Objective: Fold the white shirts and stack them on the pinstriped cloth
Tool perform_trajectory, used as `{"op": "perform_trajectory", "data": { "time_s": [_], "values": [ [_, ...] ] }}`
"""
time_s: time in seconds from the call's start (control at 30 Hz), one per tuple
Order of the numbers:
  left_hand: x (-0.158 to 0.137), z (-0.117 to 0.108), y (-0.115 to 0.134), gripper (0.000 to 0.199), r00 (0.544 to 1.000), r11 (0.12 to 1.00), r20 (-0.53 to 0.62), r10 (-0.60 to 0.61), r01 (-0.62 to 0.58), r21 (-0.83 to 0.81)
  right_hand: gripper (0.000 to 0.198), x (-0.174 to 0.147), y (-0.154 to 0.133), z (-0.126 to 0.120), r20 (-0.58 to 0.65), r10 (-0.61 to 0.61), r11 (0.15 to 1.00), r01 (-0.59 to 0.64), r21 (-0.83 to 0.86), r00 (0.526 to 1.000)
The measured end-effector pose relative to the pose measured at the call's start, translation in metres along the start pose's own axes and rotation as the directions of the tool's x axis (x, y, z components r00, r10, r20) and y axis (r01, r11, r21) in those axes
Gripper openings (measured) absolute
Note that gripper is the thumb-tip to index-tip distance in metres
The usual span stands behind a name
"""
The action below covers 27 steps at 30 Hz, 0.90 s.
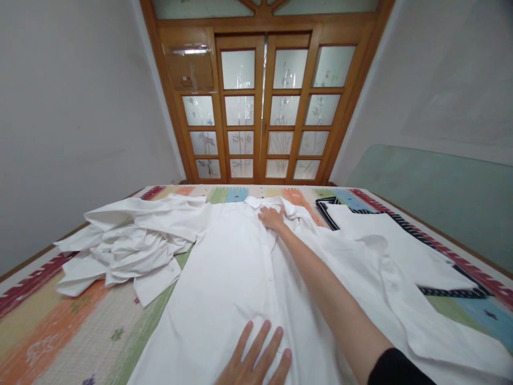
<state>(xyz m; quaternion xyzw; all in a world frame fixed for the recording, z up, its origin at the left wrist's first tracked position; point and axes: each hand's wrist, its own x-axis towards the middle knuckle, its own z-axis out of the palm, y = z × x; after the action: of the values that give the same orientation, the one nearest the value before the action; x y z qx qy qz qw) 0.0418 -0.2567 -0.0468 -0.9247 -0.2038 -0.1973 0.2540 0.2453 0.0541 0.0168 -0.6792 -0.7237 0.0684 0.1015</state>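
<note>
A white button-up shirt lies spread front side up over the middle of the bed, with its collar at the far end. My right hand reaches to just below the collar, its bent fingers closed on the cloth by the button edge. Near the bottom of the view, my left hand rests flat on the lower front of the shirt with fingers spread. The shirt's right part is loosely rumpled toward the right, and its lower hem is out of view.
To the left, a crumpled pile of white clothing lies on the striped bedspread. A white garment with black striped trim lies flat on the right. Walls flank both sides, and wooden glass-paned doors stand beyond.
</note>
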Motion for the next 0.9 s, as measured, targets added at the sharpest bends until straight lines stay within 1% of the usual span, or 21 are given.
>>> {"op": "perform_trajectory", "data": {
  "time_s": [0.17, 0.3, 0.4, 0.5, 0.57, 0.67, 0.77, 0.9],
  "values": [
    [0.006, -0.003, -0.003, 0.053, 0.997, 0.996, -0.079, 0.009, -0.002, 0.094, 0.049, 0.008, 0.001, 0.001, 0.029, -0.005, 0.996, 0.007, -0.094, 1.0],
    [0.009, -0.006, -0.004, 0.052, 0.996, 0.997, -0.087, 0.005, 0.001, 0.072, 0.051, 0.007, -0.001, 0.001, 0.039, 0.004, 0.994, 0.0, -0.11, 0.999],
    [0.01, -0.011, -0.005, 0.052, 0.997, 0.999, -0.074, 0.002, 0.002, 0.048, 0.054, 0.002, -0.001, -0.002, 0.082, 0.008, 0.995, 0.0, -0.097, 0.997],
    [0.01, -0.015, -0.005, 0.051, 0.998, 0.999, -0.058, 0.006, -0.004, 0.036, 0.054, -0.01, 0.003, -0.008, 0.137, -0.049, 0.993, 0.062, -0.096, 0.989],
    [0.01, -0.016, -0.005, 0.05, 0.999, 1.0, -0.046, -0.003, 0.004, 0.021, 0.052, -0.023, 0.008, -0.014, 0.149, -0.098, 0.986, 0.117, -0.12, 0.984],
    [0.009, -0.015, -0.004, 0.052, 1.0, 1.0, -0.028, -0.013, 0.013, -0.013, 0.049, -0.047, 0.017, -0.025, 0.116, -0.11, 0.968, 0.133, -0.212, 0.987],
    [0.007, -0.014, -0.003, 0.056, 1.0, 0.999, 0.004, -0.009, 0.009, -0.048, 0.045, -0.066, 0.025, -0.039, 0.021, -0.071, 0.947, 0.074, -0.314, 0.997],
    [0.007, -0.015, -0.003, 0.058, 1.0, 0.998, 0.015, -0.006, 0.007, -0.064, 0.041, -0.075, 0.038, -0.056, -0.068, -0.069, 0.902, 0.034, -0.43, 0.995]
  ]
}}
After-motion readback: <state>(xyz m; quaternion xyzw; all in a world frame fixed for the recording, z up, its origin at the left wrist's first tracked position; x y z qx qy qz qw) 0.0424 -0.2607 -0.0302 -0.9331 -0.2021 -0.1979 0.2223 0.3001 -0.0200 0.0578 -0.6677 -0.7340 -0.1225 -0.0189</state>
